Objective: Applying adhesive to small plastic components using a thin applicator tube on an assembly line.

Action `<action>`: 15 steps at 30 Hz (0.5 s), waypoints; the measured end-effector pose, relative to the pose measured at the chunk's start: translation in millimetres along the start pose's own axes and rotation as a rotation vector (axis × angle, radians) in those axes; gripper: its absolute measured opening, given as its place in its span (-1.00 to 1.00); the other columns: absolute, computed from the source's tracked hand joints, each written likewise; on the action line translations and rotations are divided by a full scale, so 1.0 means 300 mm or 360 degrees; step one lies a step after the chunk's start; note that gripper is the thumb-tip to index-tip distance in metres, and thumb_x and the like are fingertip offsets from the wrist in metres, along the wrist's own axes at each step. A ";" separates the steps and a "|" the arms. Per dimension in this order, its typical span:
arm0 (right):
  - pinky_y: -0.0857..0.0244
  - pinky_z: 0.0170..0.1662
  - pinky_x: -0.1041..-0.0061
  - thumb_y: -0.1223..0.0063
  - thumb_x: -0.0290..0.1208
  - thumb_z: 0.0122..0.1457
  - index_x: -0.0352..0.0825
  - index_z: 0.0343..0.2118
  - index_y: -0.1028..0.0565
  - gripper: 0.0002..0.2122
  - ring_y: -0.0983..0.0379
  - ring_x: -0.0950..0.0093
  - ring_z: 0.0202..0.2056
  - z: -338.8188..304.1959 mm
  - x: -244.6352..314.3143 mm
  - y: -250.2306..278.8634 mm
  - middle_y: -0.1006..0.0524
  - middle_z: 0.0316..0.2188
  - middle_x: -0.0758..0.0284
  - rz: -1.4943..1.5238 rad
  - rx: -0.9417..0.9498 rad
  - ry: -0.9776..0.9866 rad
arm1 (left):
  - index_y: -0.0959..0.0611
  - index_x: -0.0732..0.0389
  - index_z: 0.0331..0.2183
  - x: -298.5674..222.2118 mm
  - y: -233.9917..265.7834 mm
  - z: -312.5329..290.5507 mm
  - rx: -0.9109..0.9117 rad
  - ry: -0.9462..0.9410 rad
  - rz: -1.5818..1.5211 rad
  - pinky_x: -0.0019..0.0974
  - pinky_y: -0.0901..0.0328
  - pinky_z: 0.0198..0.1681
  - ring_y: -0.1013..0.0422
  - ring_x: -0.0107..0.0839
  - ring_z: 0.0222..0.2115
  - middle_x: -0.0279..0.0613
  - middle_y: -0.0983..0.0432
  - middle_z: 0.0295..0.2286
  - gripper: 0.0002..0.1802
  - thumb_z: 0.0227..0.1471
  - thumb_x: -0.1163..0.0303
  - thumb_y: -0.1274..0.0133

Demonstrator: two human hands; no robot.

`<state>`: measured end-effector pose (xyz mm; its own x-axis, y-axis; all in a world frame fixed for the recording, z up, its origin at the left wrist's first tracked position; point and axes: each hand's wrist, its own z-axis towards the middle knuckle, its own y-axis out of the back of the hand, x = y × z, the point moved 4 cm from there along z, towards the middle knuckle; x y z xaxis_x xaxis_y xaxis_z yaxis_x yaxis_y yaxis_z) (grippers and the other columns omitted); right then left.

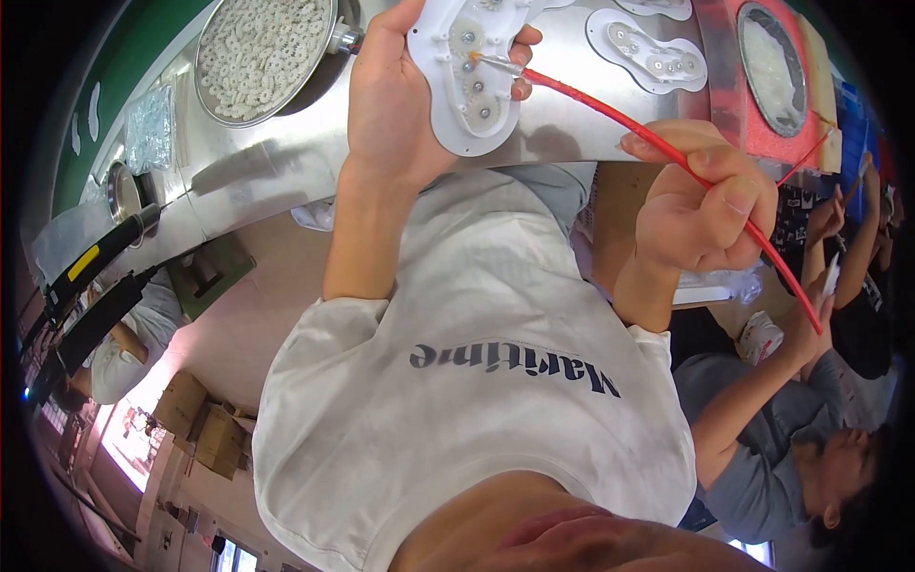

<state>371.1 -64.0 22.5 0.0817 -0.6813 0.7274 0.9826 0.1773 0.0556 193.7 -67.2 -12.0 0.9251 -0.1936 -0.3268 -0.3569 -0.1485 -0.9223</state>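
In my left hand [389,105] I hold a white plastic housing [467,133] up near the top edge of the view, fingers wrapped round it. Small translucent gears and round metal pins sit in its recess. My right hand [710,200] grips a long paintbrush [610,112] with a thin red handle and a silver ferrule. The orange-tinted brush tip touches or hovers just over the gears; I cannot tell which. The housing's upper end is cut off by the picture's edge.
A round metal pan [262,57] full of small white gears stands at the left of the steel table [238,172]. Another white housing [648,52] lies at the right, near an oval tray [772,71] on red foam. A clear plastic bag [151,129] lies far left. Co-workers sit on both sides.
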 end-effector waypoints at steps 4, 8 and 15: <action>-0.34 -0.65 0.36 0.39 -0.43 0.22 -0.52 -0.44 -0.30 -0.75 -0.36 0.22 -0.76 -0.022 -0.016 -0.004 -0.42 -0.73 -0.04 0.0031 0.0002 -0.0062 | -0.42 0.38 -0.06 -0.007 0.018 -0.002 -0.0065 -0.0003 -0.0036 -0.26 -0.40 -0.35 -0.45 -0.26 -0.40 0.06 -0.48 -0.36 -0.47 0.20 0.17 0.43; -0.34 -0.66 0.36 0.37 -0.44 0.22 -0.52 -0.46 -0.30 -0.75 -0.36 0.23 -0.76 -0.023 -0.010 0.002 -0.41 -0.74 -0.03 0.0039 0.0012 -0.0079 | -0.43 0.37 -0.08 0.006 0.018 -0.004 -0.0085 0.0033 -0.0046 -0.25 -0.39 -0.34 -0.45 -0.27 -0.40 0.04 -0.49 -0.37 -0.49 0.20 0.17 0.41; -0.34 -0.66 0.32 0.34 -0.43 0.21 -0.52 -0.47 -0.30 -0.75 -0.37 0.21 -0.77 -0.008 -0.022 0.019 -0.41 -0.73 0.00 -0.0133 -0.0224 -0.0095 | -0.45 0.36 -0.10 0.011 -0.002 -0.012 -0.0084 -0.0005 0.0087 -0.21 -0.39 -0.35 -0.45 -0.26 -0.45 0.01 -0.49 -0.39 -0.50 0.20 0.15 0.38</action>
<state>376.6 -60.2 16.5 -0.0070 -0.6455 0.7637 0.9995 0.0179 0.0242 196.6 -71.2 -11.8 0.9043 -0.2000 -0.3772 -0.4133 -0.1885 -0.8908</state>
